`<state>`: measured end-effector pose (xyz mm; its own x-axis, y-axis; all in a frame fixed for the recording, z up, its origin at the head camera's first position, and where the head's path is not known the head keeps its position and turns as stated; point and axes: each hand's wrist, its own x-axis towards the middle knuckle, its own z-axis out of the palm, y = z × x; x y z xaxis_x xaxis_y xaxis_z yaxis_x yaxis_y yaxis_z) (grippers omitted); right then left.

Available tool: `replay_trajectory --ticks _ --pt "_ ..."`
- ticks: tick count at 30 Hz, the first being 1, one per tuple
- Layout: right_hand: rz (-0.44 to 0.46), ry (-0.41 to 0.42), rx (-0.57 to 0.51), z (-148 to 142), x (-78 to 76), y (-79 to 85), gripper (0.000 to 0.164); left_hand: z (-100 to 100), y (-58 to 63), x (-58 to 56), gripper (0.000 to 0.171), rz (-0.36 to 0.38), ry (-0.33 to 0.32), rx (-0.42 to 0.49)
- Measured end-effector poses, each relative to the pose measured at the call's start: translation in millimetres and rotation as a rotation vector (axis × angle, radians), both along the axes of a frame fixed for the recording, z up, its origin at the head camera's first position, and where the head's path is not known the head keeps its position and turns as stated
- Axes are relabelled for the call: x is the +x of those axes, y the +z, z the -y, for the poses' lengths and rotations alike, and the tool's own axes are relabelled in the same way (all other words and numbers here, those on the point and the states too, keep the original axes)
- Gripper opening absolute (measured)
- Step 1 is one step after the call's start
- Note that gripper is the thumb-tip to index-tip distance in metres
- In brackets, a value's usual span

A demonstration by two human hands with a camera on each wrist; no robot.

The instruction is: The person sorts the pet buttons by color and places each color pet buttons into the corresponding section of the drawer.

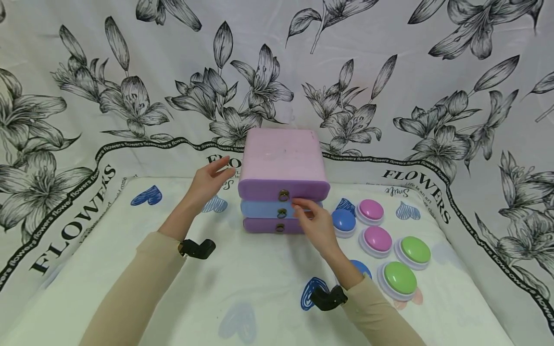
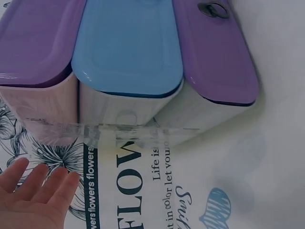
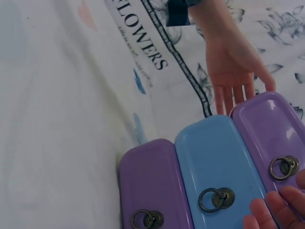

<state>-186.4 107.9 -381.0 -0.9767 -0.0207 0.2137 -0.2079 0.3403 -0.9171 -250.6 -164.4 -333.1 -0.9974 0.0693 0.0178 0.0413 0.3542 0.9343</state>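
Observation:
A small drawer chest [image 1: 283, 154] with a pink top stands in the middle of the head view. Its top drawer [image 1: 259, 189] is purple, the middle one [image 1: 258, 209] blue and the bottom one [image 1: 261, 226] purple. Each front bears a bronze ring pull [image 3: 284, 168]. My left hand [image 1: 212, 179] is raised at the chest's left side, fingers extended, holding nothing. My right hand [image 1: 320, 228] hovers at the right part of the fronts, its loosely bent fingers [image 3: 279, 207] over the top and middle drawers, beside the top ring. All three drawers look closed.
To the chest's right lie several round push buttons on white bases: pink [image 1: 371, 209], blue [image 1: 344, 220] and green [image 1: 400, 278]. One blue button [image 1: 361, 267] is partly behind my right wrist. A flower-printed cloth [image 1: 190, 81] rises behind the chest.

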Motion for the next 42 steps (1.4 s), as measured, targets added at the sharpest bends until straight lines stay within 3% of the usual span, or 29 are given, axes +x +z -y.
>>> replay_trajectory --ticks 8,19,26,32,42 --pt "0.051 0.011 -0.046 9 -1.6 1.0 0.021 -11 2.5 -3.1 0.069 0.019 -0.023 0.017" --pt "0.165 0.03 -0.195 19 -4.6 6.0 0.021 -17 4.5 -7.3 0.068 0.023 -0.075 0.064" --pt "0.224 0.096 -0.276 25 -7.4 9.8 0.026 -17 -0.2 -9.5 0.067 0.023 -0.11 0.092" --pt "0.288 0.126 -0.255 30 -8.9 13.8 0.033 -15 -0.2 -7.5 0.067 0.028 -0.145 0.117" --pt "0.336 0.052 -0.253 37 -15.4 16.3 0.037 -17 1.0 -9.0 0.064 0.026 -0.164 0.13"
